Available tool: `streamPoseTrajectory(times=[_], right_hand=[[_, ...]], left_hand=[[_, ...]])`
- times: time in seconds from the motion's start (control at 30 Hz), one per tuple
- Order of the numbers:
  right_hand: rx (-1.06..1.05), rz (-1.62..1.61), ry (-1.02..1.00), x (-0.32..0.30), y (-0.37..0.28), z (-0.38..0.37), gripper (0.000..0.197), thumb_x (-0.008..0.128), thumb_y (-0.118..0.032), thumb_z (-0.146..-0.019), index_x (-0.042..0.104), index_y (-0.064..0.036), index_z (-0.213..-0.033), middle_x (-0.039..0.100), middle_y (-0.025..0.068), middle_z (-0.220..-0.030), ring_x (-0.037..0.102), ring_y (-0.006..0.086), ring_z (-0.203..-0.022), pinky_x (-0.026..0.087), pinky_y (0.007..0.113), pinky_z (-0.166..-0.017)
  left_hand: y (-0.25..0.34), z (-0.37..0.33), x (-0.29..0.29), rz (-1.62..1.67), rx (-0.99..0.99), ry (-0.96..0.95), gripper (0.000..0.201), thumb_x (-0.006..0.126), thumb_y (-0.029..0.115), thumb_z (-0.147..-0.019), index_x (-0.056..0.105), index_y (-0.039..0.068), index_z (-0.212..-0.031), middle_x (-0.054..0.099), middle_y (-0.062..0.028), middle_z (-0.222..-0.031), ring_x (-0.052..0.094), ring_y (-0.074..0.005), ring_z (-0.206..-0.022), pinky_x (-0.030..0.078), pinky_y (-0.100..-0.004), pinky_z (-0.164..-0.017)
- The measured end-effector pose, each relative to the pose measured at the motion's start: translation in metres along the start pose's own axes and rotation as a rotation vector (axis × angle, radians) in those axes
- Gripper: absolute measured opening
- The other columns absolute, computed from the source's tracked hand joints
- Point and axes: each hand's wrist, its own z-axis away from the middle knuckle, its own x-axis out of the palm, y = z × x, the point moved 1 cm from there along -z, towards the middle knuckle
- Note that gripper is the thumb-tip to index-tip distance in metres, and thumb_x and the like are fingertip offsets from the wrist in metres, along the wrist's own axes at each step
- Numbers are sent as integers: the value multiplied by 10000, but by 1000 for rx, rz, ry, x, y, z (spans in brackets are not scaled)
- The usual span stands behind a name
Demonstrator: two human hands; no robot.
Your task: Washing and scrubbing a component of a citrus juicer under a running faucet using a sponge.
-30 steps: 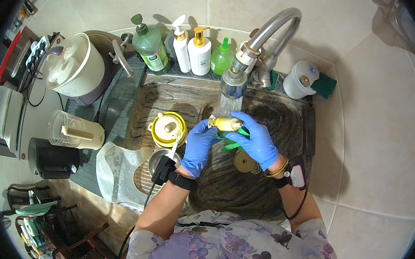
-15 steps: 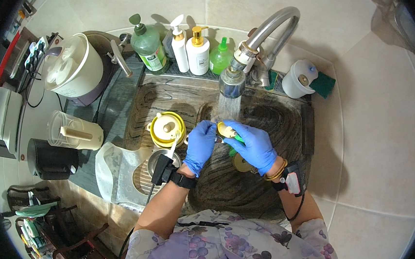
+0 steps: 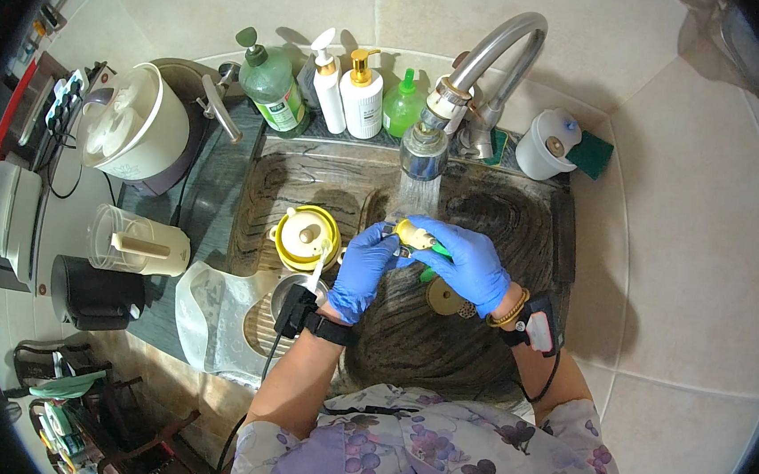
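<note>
Both my hands wear blue gloves and meet over the dark sink (image 3: 497,211), under water running from the metal tap (image 3: 491,63). My right hand (image 3: 462,261) grips a small yellowish object (image 3: 414,233) with a green piece under it. My left hand (image 3: 361,267) is closed on the object's left end, fingers pinched against it. What the object is I cannot tell. A black band sits on each wrist.
A yellow lidded pot (image 3: 306,236) and a metal cup with a white utensil (image 3: 290,292) stand in the sink's left part. Soap bottles (image 3: 359,97) line the back ledge. A white container (image 3: 547,143) and green sponge (image 3: 593,154) sit right of the tap. Appliances crowd the left counter.
My hands drifted slightly lower, then came back up under the water stream. The yellowish object has turned in my grip.
</note>
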Motion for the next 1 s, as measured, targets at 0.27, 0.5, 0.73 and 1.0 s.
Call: streamPoseTrajectory(times=[0.27,0.5,0.73,1.0], right_hand=[[121,-93,35,1,6,0,385,625,-231,-778,501,-86,-1112,613,161,-894,604,321,-793,486,362,-656],[193,-230,78,4,7,2,332,635,-200,-781,510,-48,-1048,614,165,-855,622,288,-758,490,346,-621],[258,-356,41,-11,28,3,267,674,-139,-751,529,-32,-949,576,70,-797,528,109,-697,459,271,-651],[462,-752,24,-6,27,-3,195,601,-71,-794,523,-30,-967,563,41,-796,532,96,-700,458,260,-651]], left_hand=[[-4,-4,4,62,-18,35,165,491,57,-861,546,17,-1011,584,-52,-920,573,-125,-805,511,-254,-706],[-13,-3,7,91,-26,16,153,483,52,-864,547,5,-995,591,-64,-918,580,-135,-814,508,-256,-716],[-9,-5,-14,3,55,73,157,485,132,-887,554,28,-982,592,-49,-892,580,-125,-782,508,-276,-713],[-5,-2,-4,-151,114,168,123,537,152,-870,592,58,-814,549,32,-683,490,-38,-600,402,-182,-521]])
